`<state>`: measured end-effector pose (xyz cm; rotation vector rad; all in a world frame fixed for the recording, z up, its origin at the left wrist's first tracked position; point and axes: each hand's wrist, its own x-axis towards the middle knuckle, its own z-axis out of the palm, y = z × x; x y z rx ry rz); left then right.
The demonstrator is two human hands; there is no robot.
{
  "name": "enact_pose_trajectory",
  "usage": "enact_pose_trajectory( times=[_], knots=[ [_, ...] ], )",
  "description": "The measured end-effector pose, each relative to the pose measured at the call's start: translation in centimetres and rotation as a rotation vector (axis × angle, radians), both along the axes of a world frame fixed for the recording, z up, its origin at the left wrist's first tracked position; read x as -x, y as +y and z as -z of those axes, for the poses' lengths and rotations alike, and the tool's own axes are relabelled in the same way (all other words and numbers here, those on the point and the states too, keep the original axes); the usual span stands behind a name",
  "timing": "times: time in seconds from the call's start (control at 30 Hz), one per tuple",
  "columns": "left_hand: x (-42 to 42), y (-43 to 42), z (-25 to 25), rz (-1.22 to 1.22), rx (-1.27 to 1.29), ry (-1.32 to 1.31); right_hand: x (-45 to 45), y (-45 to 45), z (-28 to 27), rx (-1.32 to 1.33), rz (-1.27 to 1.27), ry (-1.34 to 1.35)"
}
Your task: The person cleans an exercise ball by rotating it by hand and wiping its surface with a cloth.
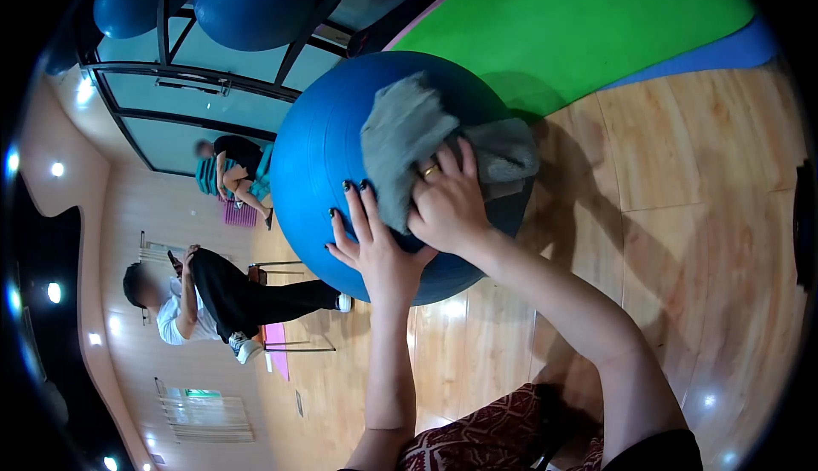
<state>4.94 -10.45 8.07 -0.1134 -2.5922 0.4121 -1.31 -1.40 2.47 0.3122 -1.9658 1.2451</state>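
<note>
A large blue exercise ball (319, 173) rests on the wooden floor in front of me. My left hand (379, 245) lies on its surface, with dark-nailed fingers spread. Over the ball is draped a crumpled grey cloth (400, 130), partly folded. My right hand (452, 203), with a ring on one finger, presses into the cloth with its fingers curled in the fabric, which hides some of the fingertips.
The view is turned sideways. Green and blue mats (562, 20) lie beyond the ball. More blue balls (256, 2) sit on a dark rack (162, 11). One seated person (183, 301) holds a phone; another person (239, 156) sits farther back.
</note>
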Motion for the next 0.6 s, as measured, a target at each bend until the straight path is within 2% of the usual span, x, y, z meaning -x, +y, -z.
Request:
enact_pose_trajectory(
  times=[0.1, 0.2, 0.27, 0.33, 0.4, 0.43, 0.47, 0.53, 0.57, 0.6],
  knots=[
    [-0.8, -2.0, 0.0, 0.018, -0.027, 0.006, 0.0, -0.2, 1.5, -0.045, -0.144, 0.056],
    [-0.9, -3.3, -0.2, 0.007, -0.015, -0.002, 0.7, -0.4, 5.0, -0.11, -0.111, -0.03],
    [-0.7, -4.0, -0.1, 0.047, -0.032, 0.027, 1.3, 0.2, 6.9, -0.037, -0.05, -0.074],
    [-0.7, -3.9, -0.2, 0.031, -0.032, 0.027, 2.1, 0.1, 9.4, 0.072, 0.062, -0.186],
    [-0.9, -3.5, -0.2, 0.02, -0.036, 0.027, 3.2, 0.4, 12.1, 0.234, -0.039, -0.326],
    [-1.0, -3.1, -0.2, -0.003, -0.03, 0.024, 3.4, 1.1, 12.7, 0.18, -0.027, -0.347],
    [-1.0, -2.8, -0.2, -0.023, -0.025, 0.021, 3.3, 2.0, 13.3, 0.258, -0.197, -0.564],
    [-1.5, -2.6, -0.6, -0.029, -0.043, -0.007, 5.1, -0.4, 17.1, 0.671, -0.184, -0.423],
    [-1.6, -3.4, -0.7, 0.071, -0.057, 0.033, 6.4, -1.5, 19.6, 0.664, -0.18, -0.418],
    [-2.1, -3.6, -1.3, 0.058, -0.073, -0.002, 6.5, -0.7, 19.5, 0.737, -0.221, -0.49]
  ],
)
